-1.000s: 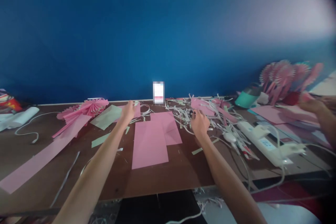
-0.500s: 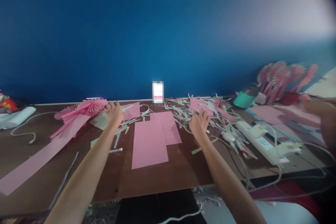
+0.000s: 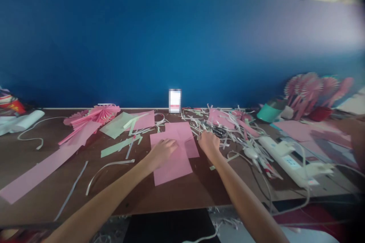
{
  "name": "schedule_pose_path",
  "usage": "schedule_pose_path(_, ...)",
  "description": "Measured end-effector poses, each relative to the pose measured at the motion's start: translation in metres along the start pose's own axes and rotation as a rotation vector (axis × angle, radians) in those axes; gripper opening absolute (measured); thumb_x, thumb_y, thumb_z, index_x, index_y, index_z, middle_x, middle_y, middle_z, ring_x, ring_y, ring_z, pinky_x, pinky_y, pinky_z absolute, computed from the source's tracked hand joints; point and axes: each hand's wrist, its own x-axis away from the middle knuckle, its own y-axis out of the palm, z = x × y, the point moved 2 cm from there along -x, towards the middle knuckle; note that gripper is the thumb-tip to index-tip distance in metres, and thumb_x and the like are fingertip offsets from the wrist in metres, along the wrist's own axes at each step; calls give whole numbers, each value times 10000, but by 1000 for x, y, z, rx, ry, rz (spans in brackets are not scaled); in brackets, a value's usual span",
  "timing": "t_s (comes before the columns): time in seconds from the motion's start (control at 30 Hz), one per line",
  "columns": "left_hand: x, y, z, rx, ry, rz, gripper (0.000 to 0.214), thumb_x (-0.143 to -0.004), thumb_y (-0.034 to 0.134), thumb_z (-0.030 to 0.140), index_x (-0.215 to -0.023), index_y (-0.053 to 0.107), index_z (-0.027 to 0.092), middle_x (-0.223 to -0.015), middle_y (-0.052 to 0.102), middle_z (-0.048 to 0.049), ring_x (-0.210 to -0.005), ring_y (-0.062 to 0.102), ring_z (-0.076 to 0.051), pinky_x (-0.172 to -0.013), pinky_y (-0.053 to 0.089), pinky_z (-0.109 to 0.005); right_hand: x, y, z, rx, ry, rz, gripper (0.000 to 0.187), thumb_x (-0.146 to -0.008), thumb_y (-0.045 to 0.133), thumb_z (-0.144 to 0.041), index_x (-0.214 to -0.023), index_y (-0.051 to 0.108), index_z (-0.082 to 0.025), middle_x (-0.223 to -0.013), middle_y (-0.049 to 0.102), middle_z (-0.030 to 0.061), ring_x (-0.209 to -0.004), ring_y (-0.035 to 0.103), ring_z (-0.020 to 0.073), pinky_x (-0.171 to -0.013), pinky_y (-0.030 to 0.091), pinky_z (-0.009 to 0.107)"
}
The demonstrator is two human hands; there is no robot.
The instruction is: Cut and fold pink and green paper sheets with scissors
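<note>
Blue board point(image 3: 171, 41): it runs across behind the desk point(image 3: 205, 191), with a phone point(image 3: 175, 101) upright at its foot.
Front sheet point(image 3: 172, 174): plain pink paper on the middle of the desk, turned slightly askew; its near edge lies well back from the desk's front edge, with brown desk top between.
Back sheet point(image 3: 191, 151): pink too, lying partly under the front sheet, its far and right edges showing beyond it.
Left hand point(image 3: 162, 152): mine, palm down across the front sheet, fingers narrow, close together; I cannot tell whether they pinch anything.
Right hand point(image 3: 210, 142): just beside the back sheet's right edge, my fingers curled in; I cannot tell what, if anything, they hold. Dark scissors point(image 3: 219, 131) lie just behind it among paper scraps point(image 3: 196, 121).
Room on my left: brown desk shows around a curved pale strip point(image 3: 108, 166), near my forearm; farther out, a long pink strip point(image 3: 49, 171) slants from a folded paper fan point(image 3: 99, 115).
Room on my right: tighter, with scraps and cables leading to a white power strip point(image 3: 285, 163). Beyond it, a co-worker's blurred hand point(image 3: 352, 129) sits at the picture's edge.
</note>
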Motion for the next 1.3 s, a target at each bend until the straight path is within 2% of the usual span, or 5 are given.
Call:
schedule_pose_path(0.3,-10,4,25,-159,-203,69,354,-889,403,233,-1201,543,139,-1053,570,-156,-1007,482,-296,-809,379,-408,-2,-17,-4,-260,-246,422,333,-977,235,-264,-981,550,-156,-855,662,89,-870,598,211,-859,332,335)
schedule_pose_path(0.5,-8,1,31,-150,-252,98,276,-886,418,277,-1010,615,128,-964,563,-160,-954,478,-297,-794,364,-428,2,-1,-9,-518,-362,395,319,-971,236,-250,-977,538,-148,-832,644,93,-777,583,191,-797,374,307)
schedule_pose_path(0.73,-15,1,15,-98,-348,137,368,-842,502,449,-1011,582,132,-1021,567,-159,-1015,488,-306,-848,376,-427,2,-6,-12,-806,-175,401,356,-979,197,-350,-860,496,-197,-673,586,19,-627,553,147,-665,403,249)
schedule_pose_path(1.0,-43,-3,-14,505,-443,312,340,-906,393,480,-1072,506,206,-907,644,-27,-823,601,-157,-708,435,-261,-17,-7,-40,-915,-272,280,356,-971,205,-353,-860,503,-193,-637,594,-3,-575,556,126,-607,405,222)
schedule_pose_path(1.3,-33,8,-32,201,-570,372,374,-965,273,409,-912,579,201,-716,638,-34,-670,609,-165,-611,357,-249,-6,9,-49,-963,-441,150,363,-944,319,-422,-1136,495,-168,-743,621,12,-629,586,135,-636,444,229)
